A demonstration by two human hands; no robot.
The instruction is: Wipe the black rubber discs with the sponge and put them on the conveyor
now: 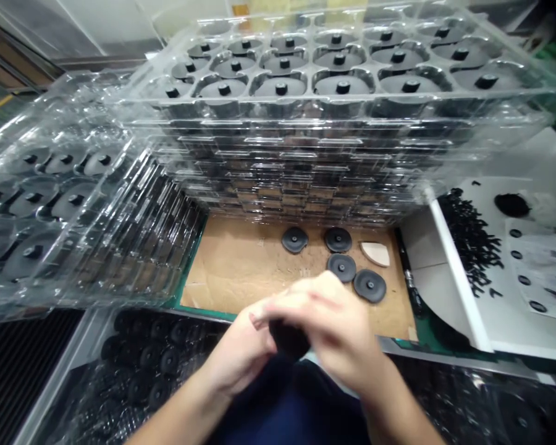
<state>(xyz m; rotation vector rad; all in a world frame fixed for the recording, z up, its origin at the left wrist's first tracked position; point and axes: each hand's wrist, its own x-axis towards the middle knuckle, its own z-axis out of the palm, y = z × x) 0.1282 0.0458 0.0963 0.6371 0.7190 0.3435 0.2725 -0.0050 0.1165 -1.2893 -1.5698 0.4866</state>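
Note:
Between my two hands, close to my body, is a black disc-shaped part (289,340). My left hand (252,346) grips it from the left side. My right hand (327,312) curls over its top, with the fingers reaching across toward the left. Both hands partly cover the part, so its far side is hidden. Just beyond my hands, several dark discs with a small centre stub lie on a brown cardboard sheet (231,266); the closest are one disc (369,285) and another disc (341,267). A pale wedge-shaped piece (375,253) rests to their right.
Behind the cardboard rises a tall stack of clear plastic trays (301,142) filled with discs. More stacked trays (60,185) stand at left. On the right, a white box (458,272) has an upright edge, beside a pile of small black parts (472,241) and a printed sheet (544,266).

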